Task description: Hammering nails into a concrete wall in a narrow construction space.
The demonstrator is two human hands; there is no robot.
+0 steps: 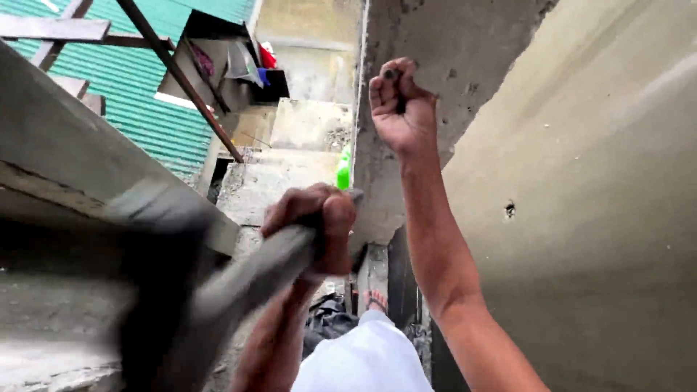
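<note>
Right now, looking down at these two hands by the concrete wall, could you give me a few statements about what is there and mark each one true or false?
1. The left hand grips the handle of a blurred hammer. True.
2. The right hand lies flat and open against the wall. False: it is closed in a fist, pinching a small dark object at the concrete column.
3. A green bottle stands on the concrete ledge below. True.
4. The roof at upper left is red tile. False: the corrugated roof is green.
5. A foot in a sandal shows far below. True.
</note>
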